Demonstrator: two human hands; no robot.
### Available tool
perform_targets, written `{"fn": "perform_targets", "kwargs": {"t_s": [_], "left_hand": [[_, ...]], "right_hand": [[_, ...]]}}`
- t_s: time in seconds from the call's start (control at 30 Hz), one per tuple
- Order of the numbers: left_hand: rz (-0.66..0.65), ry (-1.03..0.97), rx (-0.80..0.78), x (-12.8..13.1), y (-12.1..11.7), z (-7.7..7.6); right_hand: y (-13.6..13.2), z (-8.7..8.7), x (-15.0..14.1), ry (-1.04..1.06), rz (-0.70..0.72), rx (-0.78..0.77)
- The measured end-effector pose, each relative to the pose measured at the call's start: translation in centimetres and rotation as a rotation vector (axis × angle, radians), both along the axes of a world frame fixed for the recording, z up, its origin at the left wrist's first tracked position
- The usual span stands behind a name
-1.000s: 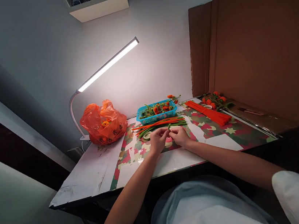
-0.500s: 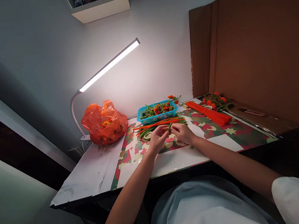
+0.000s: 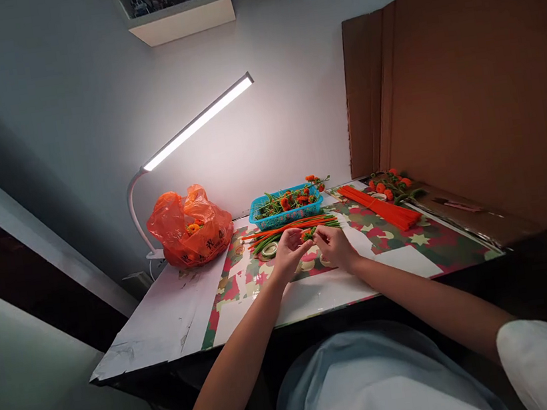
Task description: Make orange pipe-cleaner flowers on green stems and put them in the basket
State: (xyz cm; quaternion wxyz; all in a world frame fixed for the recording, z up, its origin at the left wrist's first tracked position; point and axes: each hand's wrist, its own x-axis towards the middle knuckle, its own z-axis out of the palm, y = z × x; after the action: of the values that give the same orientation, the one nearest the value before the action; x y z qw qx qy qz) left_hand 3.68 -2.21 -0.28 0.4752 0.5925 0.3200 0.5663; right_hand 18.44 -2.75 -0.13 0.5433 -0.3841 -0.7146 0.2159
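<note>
Small green-and-orange piece (image 3: 308, 234), in the head view, sits between the two hands above the desk (image 3: 152, 322), with the blue basket (image 3: 289, 216) at eleven o'clock from it and the tape roll (image 3: 269, 250) near nine. The left hand (image 3: 286, 257) has its fingers curled, thumb and fingertips closed lightly on the piece; the right hand (image 3: 338, 249) pinches its other side. It looks very light, soft and easily bruised or bent, probably not slippery; a gentle fingertip hold low on the firmer green part should suit it, sparing the orange. The fingers cover much of it, so its underside, full outline and exact contact points cannot be told, nor whether it is flower or craft material. The stems (image 3: 330, 218) beyond are partly hidden by the hands.
</note>
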Motion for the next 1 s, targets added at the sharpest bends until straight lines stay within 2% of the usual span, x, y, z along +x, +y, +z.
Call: {"fn": "perform_targets", "kwargs": {"t_s": [0.2,0.3,0.43,0.57,0.87,1.0], "left_hand": [[0.000,-0.037,-0.052,-0.4,0.1,0.1],[-0.027,0.069,-0.044,-0.7,-0.1,0.5],[-0.104,0.132,-0.024,-0.9,-0.3,0.7],[-0.115,0.161,0.038,-0.9,-0.2,0.4],[-0.010,0.158,0.099,-0.7,-0.2,0.1],[0.039,0.186,0.162,-0.6,-0.1,0.0]], "right_hand": [[-0.1,0.4,0.5,-0.134,0.030,0.034],[0.4,0.7,1.1,-0.186,-0.012,0.158],[1.1,0.5,1.6,-0.304,0.005,0.295],[1.2,0.2,1.5,-0.324,-0.063,0.292],[0.1,0.2,0.5,-0.461,-0.208,0.240],[-0.2,0.3,0.0,-0.485,-0.256,0.168]]}}
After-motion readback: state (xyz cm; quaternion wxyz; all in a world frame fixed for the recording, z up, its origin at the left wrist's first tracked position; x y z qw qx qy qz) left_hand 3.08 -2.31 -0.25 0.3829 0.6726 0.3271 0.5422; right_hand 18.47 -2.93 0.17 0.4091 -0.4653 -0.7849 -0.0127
